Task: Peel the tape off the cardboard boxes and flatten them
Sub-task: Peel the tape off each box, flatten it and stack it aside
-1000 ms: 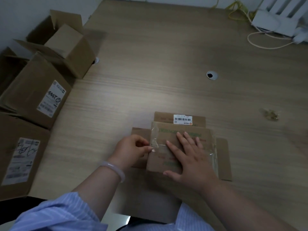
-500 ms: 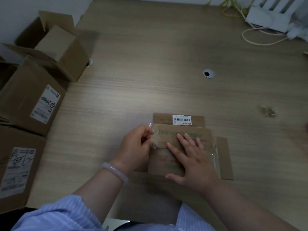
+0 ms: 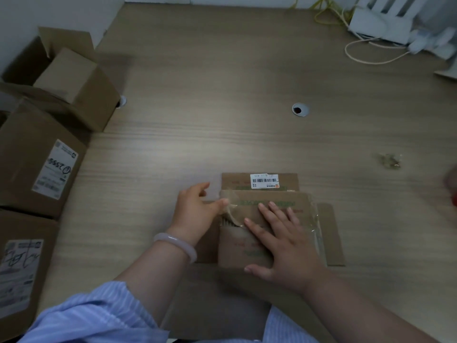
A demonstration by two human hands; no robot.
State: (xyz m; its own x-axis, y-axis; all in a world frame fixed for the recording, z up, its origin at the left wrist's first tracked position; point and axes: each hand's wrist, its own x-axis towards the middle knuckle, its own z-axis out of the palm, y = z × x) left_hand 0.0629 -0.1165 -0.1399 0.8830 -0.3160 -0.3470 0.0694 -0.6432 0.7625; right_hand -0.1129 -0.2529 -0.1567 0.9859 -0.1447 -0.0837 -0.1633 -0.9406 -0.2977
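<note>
Peeling tape (image 3: 231, 214) further off box (image 3: 241, 252), left hand (image 3: 195, 214) pinching it, right hand (image 3: 286, 246) pressing flat.

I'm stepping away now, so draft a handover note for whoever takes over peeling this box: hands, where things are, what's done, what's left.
Left hand: pinches the lifted end of the clear tape at the left edge of the flattened box.
Right hand: open and flat, pressing that box onto the table.
Done: the box lies flat and the tape's left end is raised.
Left: pull off the rest of the strip, including the tape along the box's right edge. Then do the upright boxes at the table's left, which are not yet flattened.
</note>
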